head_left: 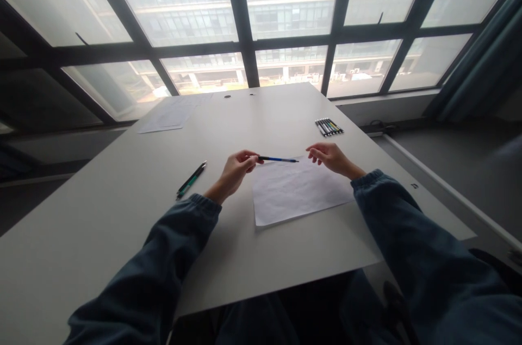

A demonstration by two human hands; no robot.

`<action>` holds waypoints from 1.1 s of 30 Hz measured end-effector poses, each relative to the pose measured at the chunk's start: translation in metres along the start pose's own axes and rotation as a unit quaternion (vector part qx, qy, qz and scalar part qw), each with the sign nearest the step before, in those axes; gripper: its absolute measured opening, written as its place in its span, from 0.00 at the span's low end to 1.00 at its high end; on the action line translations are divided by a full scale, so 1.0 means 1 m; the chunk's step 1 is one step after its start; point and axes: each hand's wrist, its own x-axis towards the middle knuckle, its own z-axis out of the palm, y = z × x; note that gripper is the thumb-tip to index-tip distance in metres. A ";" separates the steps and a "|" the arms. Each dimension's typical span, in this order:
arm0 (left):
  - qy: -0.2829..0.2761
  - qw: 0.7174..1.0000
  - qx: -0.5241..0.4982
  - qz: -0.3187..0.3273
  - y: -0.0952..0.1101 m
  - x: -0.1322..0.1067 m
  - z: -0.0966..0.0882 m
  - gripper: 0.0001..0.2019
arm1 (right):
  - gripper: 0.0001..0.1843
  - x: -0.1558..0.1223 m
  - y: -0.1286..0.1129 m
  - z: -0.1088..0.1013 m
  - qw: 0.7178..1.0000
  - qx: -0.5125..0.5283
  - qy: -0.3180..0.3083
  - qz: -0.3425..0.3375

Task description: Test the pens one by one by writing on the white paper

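My left hand [237, 169] pinches one end of a blue and black pen [279, 159], which points to the right above the far edge of a white sheet of paper [297, 190]. Just past the pen's free end is my right hand [329, 157], apart from it, with loosely bent fingers spread and nothing in them. On the table left of my left hand lie a black pen [191, 177] and a green and black pen [192, 180], side by side. The sheet lies below both hands; any marks on it are too faint to read.
A row of several pens [328, 127] lies near the white table's [261, 122] right edge. More paper [167, 117] rests at the far left. Small dark round fittings [227, 96] mark the far end, before large windows [289, 68]. The table's front edge is close to my body.
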 end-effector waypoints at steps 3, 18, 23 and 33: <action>-0.001 1.000 -0.008 0.018 -0.018 -0.010 0.022 0.17 | 0.27 -0.007 -0.010 0.015 0.996 0.081 -0.040 0.014; 0.059 0.979 0.151 0.128 -0.042 -0.019 0.036 0.15 | 0.19 -0.032 -0.016 0.028 0.990 0.115 0.077 0.025; 0.116 0.970 0.179 0.118 -0.042 -0.018 0.035 0.14 | 0.17 -0.034 -0.013 0.034 0.982 0.124 0.136 0.036; 0.118 0.964 0.179 0.155 -0.046 -0.019 0.033 0.12 | 0.19 -0.035 -0.015 0.037 0.973 0.152 0.169 0.038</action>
